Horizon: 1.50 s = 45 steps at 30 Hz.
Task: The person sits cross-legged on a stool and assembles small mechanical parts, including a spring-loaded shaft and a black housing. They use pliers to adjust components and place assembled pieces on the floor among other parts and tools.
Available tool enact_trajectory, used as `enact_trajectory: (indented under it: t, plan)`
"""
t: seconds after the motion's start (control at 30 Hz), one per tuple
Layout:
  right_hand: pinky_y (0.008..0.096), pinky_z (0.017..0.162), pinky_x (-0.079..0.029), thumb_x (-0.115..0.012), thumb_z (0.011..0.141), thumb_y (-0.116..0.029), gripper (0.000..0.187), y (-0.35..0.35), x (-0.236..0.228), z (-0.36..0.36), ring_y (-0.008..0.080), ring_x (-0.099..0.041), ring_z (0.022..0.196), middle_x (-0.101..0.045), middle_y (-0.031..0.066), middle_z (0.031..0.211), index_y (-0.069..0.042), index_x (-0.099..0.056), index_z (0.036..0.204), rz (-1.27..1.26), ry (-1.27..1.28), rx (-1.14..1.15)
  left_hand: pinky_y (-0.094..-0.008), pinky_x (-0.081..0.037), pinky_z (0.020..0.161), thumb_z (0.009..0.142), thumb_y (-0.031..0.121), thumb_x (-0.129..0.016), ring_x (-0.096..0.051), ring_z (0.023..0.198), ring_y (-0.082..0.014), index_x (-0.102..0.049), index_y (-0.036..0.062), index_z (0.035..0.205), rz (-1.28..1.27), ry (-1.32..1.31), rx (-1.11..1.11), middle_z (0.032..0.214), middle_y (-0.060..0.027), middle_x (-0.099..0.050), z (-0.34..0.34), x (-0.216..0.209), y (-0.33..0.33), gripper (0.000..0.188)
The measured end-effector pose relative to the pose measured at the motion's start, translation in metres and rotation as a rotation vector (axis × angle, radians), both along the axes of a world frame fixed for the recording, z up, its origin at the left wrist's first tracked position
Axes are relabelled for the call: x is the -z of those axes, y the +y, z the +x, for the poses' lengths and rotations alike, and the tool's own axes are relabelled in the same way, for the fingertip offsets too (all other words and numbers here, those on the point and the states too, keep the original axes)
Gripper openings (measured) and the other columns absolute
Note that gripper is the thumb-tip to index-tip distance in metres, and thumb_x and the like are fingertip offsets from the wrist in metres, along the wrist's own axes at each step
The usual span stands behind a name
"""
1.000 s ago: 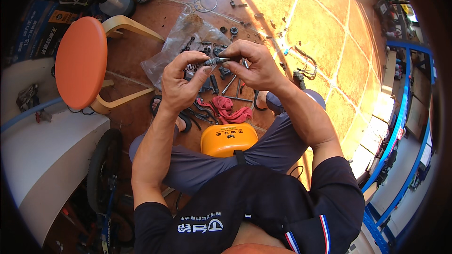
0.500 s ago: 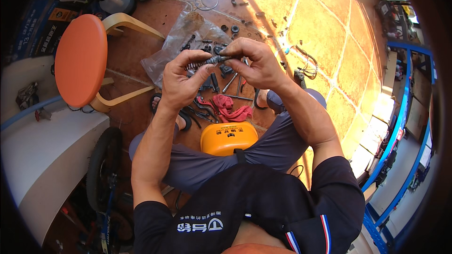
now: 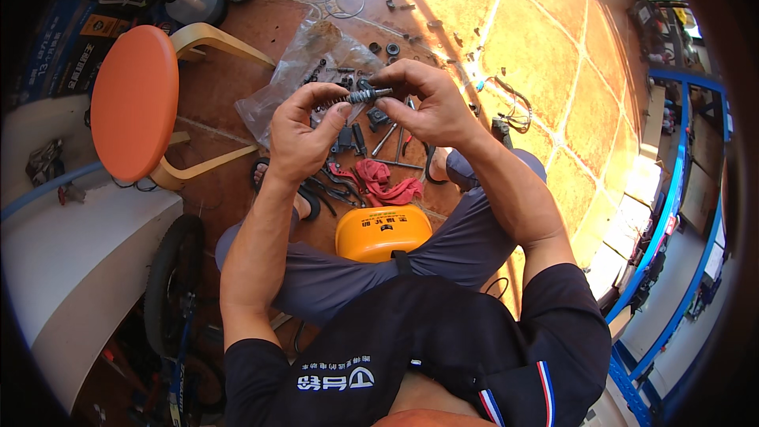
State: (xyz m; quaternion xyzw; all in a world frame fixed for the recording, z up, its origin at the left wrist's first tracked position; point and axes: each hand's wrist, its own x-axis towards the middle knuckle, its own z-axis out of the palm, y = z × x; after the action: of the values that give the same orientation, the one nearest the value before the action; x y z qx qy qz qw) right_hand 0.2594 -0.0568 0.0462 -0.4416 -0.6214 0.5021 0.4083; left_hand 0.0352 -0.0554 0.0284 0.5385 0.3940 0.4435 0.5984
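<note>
A spring-loaded metal rod (image 3: pixel 365 96), grey and ridged with a thin pale tip, lies crosswise in front of me above the floor. My left hand (image 3: pixel 304 130) pinches its left end between thumb and fingers; a dark coil shows there. My right hand (image 3: pixel 431 103) is around the tip, thumb and forefinger apart, with the tip bare between them. Whether the thumb touches the rod is hard to see. Beneath the hands, a clear plastic bag (image 3: pixel 269 103) and several dark metal parts lie on the tiles, with a red cloth (image 3: pixel 387 182) nearer me.
A yellow seat-like case (image 3: pixel 383 233) is between my legs. An orange round stool (image 3: pixel 134 103) stands at the left, above a bicycle wheel (image 3: pixel 170 285). Blue shelving (image 3: pixel 672 213) runs along the right. A cable (image 3: pixel 518 103) and small parts lie on the sunlit tiles.
My right thumb and forefinger have parted from their pinch, baring the rod's tip. My left hand has shifted slightly left and still grips the other end.
</note>
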Motion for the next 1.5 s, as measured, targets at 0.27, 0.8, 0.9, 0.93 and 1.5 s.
enact_trajectory:
  t: [0.27, 0.8, 0.9, 0.93, 1.5]
  plan:
    - [0.0238, 0.068, -0.049, -0.071, 0.087, 0.002, 0.02, 0.001, -0.002, 0.0, 0.0087, -0.061, 0.08, -0.064, 0.0036, 0.091, 0.001, -0.067, 0.107, 0.086, -0.108, -0.003, -0.0256, -0.049, 0.084, 0.091, 0.008, -0.072, -0.062, 0.092, -0.01, -0.069, -0.0003, 0.106, 0.075, 0.074, -0.069, 0.096, -0.0032, -0.07, 0.005, 0.0, -0.002, 0.017]
    - [0.0307, 0.065, -0.054, -0.074, 0.083, -0.003, 0.02, -0.006, -0.001, -0.023, 0.02, -0.068, 0.075, -0.067, 0.0132, 0.086, 0.002, -0.068, 0.101, 0.12, -0.161, 0.19, -0.0254, -0.046, 0.093, 0.093, -0.002, -0.068, -0.059, 0.102, -0.0115, -0.065, -0.0029, 0.112, 0.175, 0.192, -0.229, 0.108, -0.006, -0.065, 0.009, 0.001, -0.012, 0.02]
    - [0.0313, 0.067, -0.054, -0.075, 0.083, -0.003, 0.021, -0.003, 0.001, -0.022, 0.0212, -0.069, 0.078, -0.067, 0.0127, 0.088, 0.001, -0.068, 0.102, 0.166, -0.165, 0.158, -0.0257, -0.046, 0.093, 0.092, -0.002, -0.068, -0.059, 0.103, -0.0118, -0.064, -0.003, 0.113, 0.189, 0.187, -0.226, 0.109, -0.0065, -0.066, 0.008, 0.001, -0.012, 0.021]
    - [0.0315, 0.068, -0.054, -0.075, 0.082, -0.002, 0.021, 0.0, 0.001, -0.02, 0.0216, -0.069, 0.079, -0.067, 0.0124, 0.088, 0.0, -0.068, 0.102, 0.175, -0.16, 0.133, -0.026, -0.046, 0.094, 0.092, -0.002, -0.068, -0.059, 0.103, -0.012, -0.064, -0.0031, 0.113, 0.186, 0.173, -0.209, 0.109, -0.0067, -0.066, 0.007, 0.0, -0.012, 0.021]
    - [0.0261, 0.068, -0.051, -0.075, 0.084, 0.001, 0.024, 0.008, 0.003, -0.011, 0.0114, -0.062, 0.075, -0.064, 0.0064, 0.092, 0.002, -0.068, 0.107, 0.206, -0.173, 0.083, -0.0292, -0.051, 0.087, 0.087, 0.007, -0.076, -0.066, 0.096, -0.017, -0.071, 0.0004, 0.105, 0.235, 0.166, -0.173, 0.1, -0.0087, -0.071, -0.006, -0.002, -0.002, 0.02]
